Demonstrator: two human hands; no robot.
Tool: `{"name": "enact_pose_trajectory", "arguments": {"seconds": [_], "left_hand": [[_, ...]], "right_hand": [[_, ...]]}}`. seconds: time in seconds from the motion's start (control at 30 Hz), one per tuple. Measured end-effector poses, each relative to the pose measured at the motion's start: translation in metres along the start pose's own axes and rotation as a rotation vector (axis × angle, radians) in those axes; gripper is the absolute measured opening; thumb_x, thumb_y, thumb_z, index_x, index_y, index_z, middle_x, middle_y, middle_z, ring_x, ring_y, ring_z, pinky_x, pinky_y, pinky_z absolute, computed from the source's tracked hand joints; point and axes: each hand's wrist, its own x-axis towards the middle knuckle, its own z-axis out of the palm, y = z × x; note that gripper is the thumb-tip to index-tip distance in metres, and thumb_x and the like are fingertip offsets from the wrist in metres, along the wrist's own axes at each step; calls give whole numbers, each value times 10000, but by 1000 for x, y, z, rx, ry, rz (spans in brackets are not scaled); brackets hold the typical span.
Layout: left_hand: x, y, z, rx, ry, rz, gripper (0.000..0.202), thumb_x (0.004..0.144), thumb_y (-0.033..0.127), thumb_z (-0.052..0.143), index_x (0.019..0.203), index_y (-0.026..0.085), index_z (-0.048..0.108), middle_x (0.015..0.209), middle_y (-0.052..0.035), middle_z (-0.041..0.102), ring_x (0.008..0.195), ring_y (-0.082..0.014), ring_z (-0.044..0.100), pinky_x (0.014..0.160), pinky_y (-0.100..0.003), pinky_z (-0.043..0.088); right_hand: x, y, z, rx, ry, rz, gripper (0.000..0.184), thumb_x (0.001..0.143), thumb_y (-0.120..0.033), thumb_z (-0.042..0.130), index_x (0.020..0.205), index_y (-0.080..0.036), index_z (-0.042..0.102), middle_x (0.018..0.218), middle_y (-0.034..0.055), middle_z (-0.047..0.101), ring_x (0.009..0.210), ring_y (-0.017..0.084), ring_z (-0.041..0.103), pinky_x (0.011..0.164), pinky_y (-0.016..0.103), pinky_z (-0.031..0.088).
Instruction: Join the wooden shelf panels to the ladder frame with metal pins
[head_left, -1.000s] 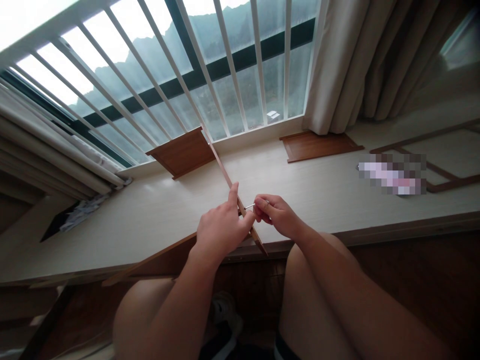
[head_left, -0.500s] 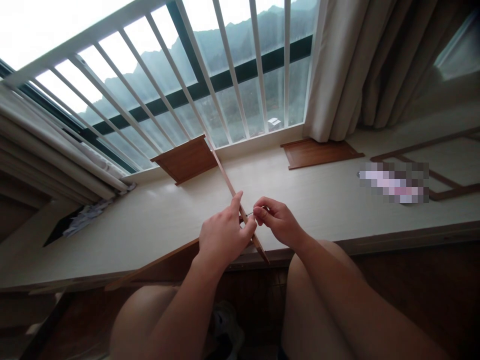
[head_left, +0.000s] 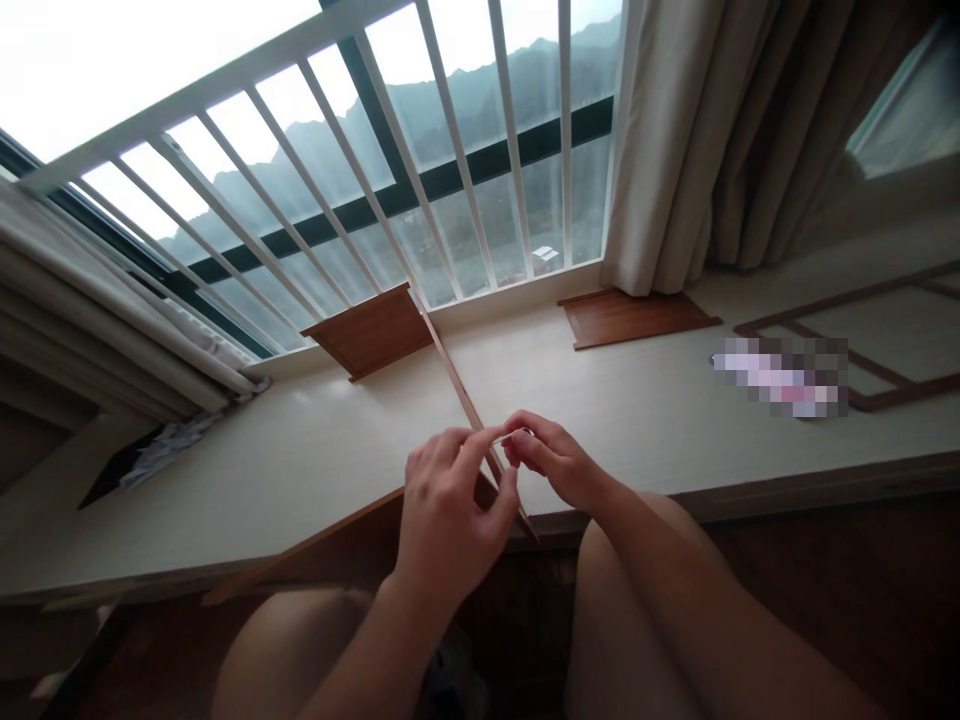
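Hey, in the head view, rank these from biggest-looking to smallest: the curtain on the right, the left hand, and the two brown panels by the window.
1. Curtain on the right.
2. Left hand, perhaps enlarged by nearness to the camera.
3. Left brown panel and right brown panel: too alike to rank.

1 head camera looks forward and down.

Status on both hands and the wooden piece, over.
Left hand open, at the wooden piece. Right hand pinching a thin rod. Left hand partly covers the piece from view.
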Motion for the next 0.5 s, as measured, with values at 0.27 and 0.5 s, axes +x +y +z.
{"name": "enact_pose_trajectory", "arguments": {"seconds": [0.27, 0.5], "left_hand": [[-46, 3, 33, -199, 52, 221, 365, 824, 137, 518, 1169, 235, 585, 1283, -72, 577, 1307, -272, 422, 1071, -465, 332], [-51, -16, 66, -394, 180, 300, 360, 826, 84, 496, 1149, 219, 576, 1258, -107, 575, 1340, -285, 377, 1065, -514, 377]], "right_hand": [[-4, 0, -1, 119, -63, -6, 334, 926, -492, 429, 930, -173, 527, 682, -13, 499, 565, 100, 384, 500, 231, 297], [-7, 4, 1, 151, -50, 26, 282, 935, -439, 383, 948, -189, 511, 705, -1, 515, 552, 107, 391, 472, 232, 277]]}}
